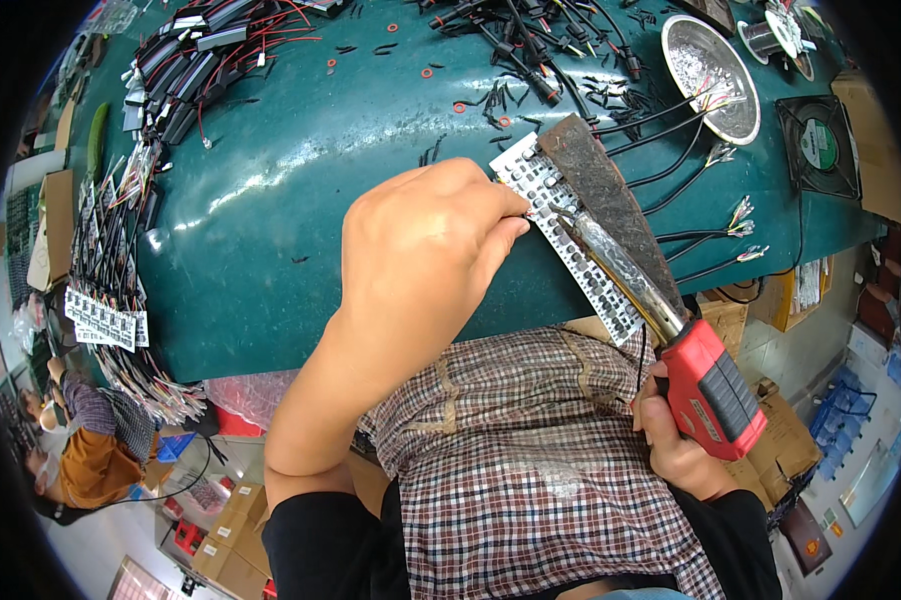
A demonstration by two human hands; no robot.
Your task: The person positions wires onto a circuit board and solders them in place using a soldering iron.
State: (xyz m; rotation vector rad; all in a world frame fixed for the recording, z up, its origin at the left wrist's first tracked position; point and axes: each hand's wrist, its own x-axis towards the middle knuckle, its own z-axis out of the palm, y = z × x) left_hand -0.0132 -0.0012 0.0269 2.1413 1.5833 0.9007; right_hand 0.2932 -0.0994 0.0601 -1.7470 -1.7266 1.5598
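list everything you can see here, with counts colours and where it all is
table: one, green, under the work
circuit board panel: one, white with dark parts, centre
metal bar: one, dark, along the panel's right side
soldering gun: one, red and black, in right hand
cables: many, black, top centre and beyond the bar
bowl: one, silver, upper right
fan: one, black, right
rings: several, orange-red, upper table
modules: many, grey and black, upper left
wired boards: several, white, left
boxes: several, brown, both sides
apron: one, checked, worn
left hand: one, bare, at the panel
right hand: one, bare, lower right
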